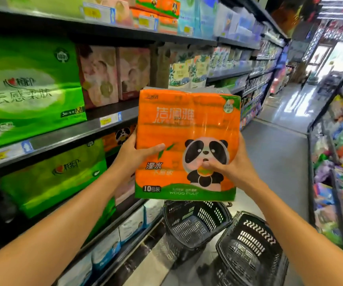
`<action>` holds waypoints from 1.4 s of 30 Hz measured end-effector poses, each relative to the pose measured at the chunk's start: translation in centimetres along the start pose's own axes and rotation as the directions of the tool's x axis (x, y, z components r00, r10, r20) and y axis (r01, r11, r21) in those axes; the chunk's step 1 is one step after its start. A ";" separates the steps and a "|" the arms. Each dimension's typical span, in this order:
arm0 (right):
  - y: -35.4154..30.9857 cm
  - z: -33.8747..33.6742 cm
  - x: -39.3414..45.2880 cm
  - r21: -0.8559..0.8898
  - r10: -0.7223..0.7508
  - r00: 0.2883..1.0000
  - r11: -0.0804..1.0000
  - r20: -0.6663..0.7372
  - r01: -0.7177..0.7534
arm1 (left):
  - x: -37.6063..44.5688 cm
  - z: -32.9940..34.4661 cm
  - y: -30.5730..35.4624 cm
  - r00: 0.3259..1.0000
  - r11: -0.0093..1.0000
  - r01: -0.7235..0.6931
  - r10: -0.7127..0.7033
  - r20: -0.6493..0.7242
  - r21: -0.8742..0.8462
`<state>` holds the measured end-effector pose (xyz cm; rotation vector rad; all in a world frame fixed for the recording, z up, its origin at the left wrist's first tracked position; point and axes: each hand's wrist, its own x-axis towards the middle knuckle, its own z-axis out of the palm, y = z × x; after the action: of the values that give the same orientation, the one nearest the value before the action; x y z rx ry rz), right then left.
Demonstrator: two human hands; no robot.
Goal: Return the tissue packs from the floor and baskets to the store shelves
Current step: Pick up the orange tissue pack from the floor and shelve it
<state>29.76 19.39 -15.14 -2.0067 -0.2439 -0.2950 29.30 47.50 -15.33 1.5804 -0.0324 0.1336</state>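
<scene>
I hold an orange tissue pack (187,129) with a panda picture upright in front of me, at about chest height, above the baskets. My left hand (134,151) grips its left edge, thumb across the front. My right hand (231,165) grips its right edge, thumb pressed on the panda. Two black plastic baskets stand on the floor below the pack: the left basket (195,226) and the right basket (249,250); I see nothing inside either. The store shelves (112,109) run along my left, with a matching orange panda pack (119,137) on the shelf just left of my left hand.
Big green tissue packs (28,89) and pink packs (114,73) fill the left shelves. Blue and white packs (108,248) sit on the bottom shelf. A rack of colourful goods (340,162) lines the right side. The grey aisle floor (280,145) stretches ahead.
</scene>
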 end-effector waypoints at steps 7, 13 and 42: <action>5.4 1.7 11.4 0.041 -0.093 0.971 0.995 0.220 0.086 | 7.4 0.7 -2.6 0.986 0.999 0.038 -0.036 -0.162 0.011; 8.3 4.6 20.4 0.128 -0.189 0.910 0.980 0.370 0.151 | 11.8 0.6 -3.9 0.934 0.996 0.076 -0.054 -0.352 0.049; 18.7 17.4 30.6 -0.034 -0.193 0.751 0.961 0.632 0.275 | 12.9 -0.7 -17.8 0.759 0.894 0.276 0.022 -0.651 0.353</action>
<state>66.10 28.20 -28.88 -2.1457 -0.9285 0.2287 43.88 49.25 -31.63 1.8970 0.6985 0.6076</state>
